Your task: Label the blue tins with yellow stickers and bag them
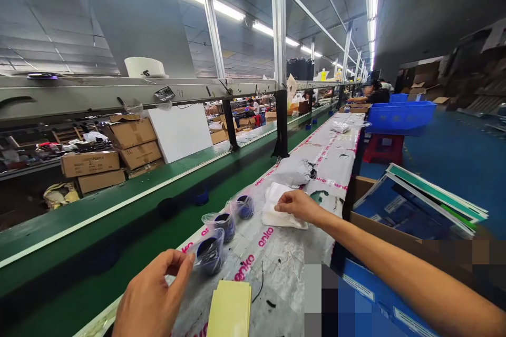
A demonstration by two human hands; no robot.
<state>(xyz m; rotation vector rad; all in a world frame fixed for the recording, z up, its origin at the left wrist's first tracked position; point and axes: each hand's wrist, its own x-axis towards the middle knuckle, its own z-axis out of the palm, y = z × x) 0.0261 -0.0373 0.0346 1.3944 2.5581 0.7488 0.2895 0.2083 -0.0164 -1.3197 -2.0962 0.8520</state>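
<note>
My left hand (152, 295) is at the lower left, thumb and forefinger pressed together. Its fingertips meet the near edge of a clear plastic bag (209, 255) holding a dark blue round item; whether they grip the film I cannot tell. Two similar bagged items, a middle one (224, 225) and a farther one (245, 206), stand in a row beyond it along the bench edge. My right hand (298, 204) reaches in from the right, its fingers closed on the top of a stack of thin white bags (276, 216). A yellow card stack (229, 308) lies close to me.
A green conveyor belt (174, 226) runs along the left of the film-covered bench (284, 258). Farther along the bench lies a white plastic bundle (292, 171). At right stand a carton (361, 187) with blue printed sheets and a blue tub (401, 116). Metal posts rise beyond the belt.
</note>
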